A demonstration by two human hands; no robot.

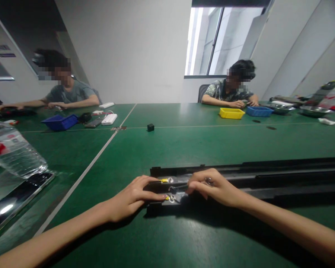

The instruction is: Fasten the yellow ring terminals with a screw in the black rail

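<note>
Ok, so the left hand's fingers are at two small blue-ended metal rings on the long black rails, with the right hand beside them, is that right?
Not quite: the head view shows the left hand with its fingers at two small yellow-ended metal rings, not blue-ended, on the long black rails; the right hand is indeed beside them.

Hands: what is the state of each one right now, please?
Left hand: open, thumb and finger apart at the yellow pieces.
Right hand: closed around a shiny object, its kind unclear.
</note>
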